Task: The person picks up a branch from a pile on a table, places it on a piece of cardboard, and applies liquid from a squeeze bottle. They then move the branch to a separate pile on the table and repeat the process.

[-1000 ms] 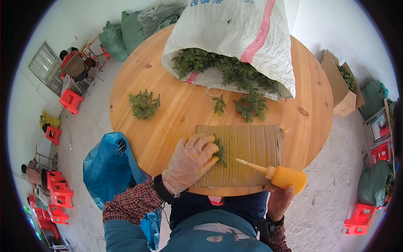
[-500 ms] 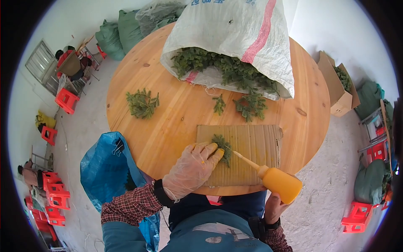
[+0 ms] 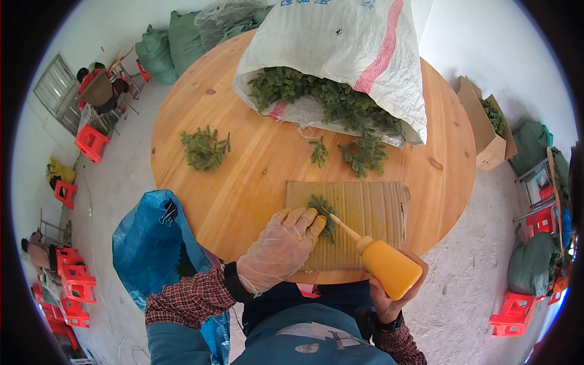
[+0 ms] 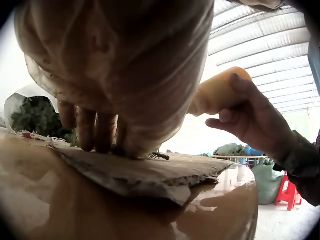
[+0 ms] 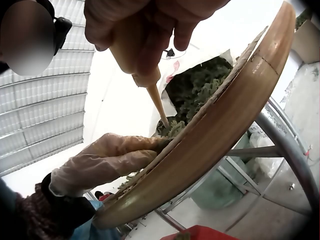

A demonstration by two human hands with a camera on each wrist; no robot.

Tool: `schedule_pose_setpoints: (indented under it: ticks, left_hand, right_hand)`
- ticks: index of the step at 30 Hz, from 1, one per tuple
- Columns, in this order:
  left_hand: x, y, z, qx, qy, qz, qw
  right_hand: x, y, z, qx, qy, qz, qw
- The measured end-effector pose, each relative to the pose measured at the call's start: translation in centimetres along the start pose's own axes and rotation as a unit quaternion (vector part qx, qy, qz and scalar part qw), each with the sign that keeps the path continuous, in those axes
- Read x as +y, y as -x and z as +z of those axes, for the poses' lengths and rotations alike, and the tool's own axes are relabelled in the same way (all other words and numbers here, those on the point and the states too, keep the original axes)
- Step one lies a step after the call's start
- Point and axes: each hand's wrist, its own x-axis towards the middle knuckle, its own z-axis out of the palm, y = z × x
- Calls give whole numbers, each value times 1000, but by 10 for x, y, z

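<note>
A small green conifer sprig (image 3: pixel 323 213) lies on a piece of corrugated cardboard (image 3: pixel 365 204). My left hand (image 3: pixel 281 243), in a clear plastic glove with yellow stains at the fingertips, pinches the sprig's left side against the cardboard. In the left wrist view, the fingers of that left hand (image 4: pixel 115 70) bend down onto the board. My bare right hand (image 3: pixel 395 298) grips a yellow squeeze bottle (image 3: pixel 389 267) with a long pale nozzle. The nozzle (image 5: pixel 159 107) points down at the sprig, its tip right at the needles. Part of the sprig is hidden under the left fingers.
On the round wooden table (image 3: pixel 207 109), a white woven sack (image 3: pixel 328 42) spills green branches. Loose sprigs (image 3: pixel 207 148) lie at left, with others (image 3: pixel 365 155) before the sack. A blue bag (image 3: pixel 146 237) hangs by the table's left edge. Red stools (image 3: pixel 514 313) stand around.
My right hand has brought the yellow bottle leftward, and its nozzle tip has gone from beside the sprig to right at it. The left fingers have shifted slightly and stay at the sprig.
</note>
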Motion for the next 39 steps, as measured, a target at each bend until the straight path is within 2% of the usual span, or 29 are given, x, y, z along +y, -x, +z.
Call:
schedule_pose_setpoints:
  ticks: [14, 27, 30, 35, 39]
  left_hand:
    - [3, 2, 5, 22, -3, -4, 1000]
    - [7, 1, 5, 12, -9, -14, 1000]
    - [7, 1, 5, 16, -2, -16, 1000]
    - [6, 2, 7, 22, 5, -17, 1000]
    - [7, 2, 5, 20, 5, -16, 1000]
  right_hand:
    - [-11, 5, -2, 7, 66, -30, 997]
    - [-2, -4, 7, 2, 39, -27, 999]
    - [-2, -5, 3, -16, 70, -59, 996]
    - [-8, -4, 2, -10, 41, -35, 998]
    - [-7, -7, 5, -7, 66, -64, 996]
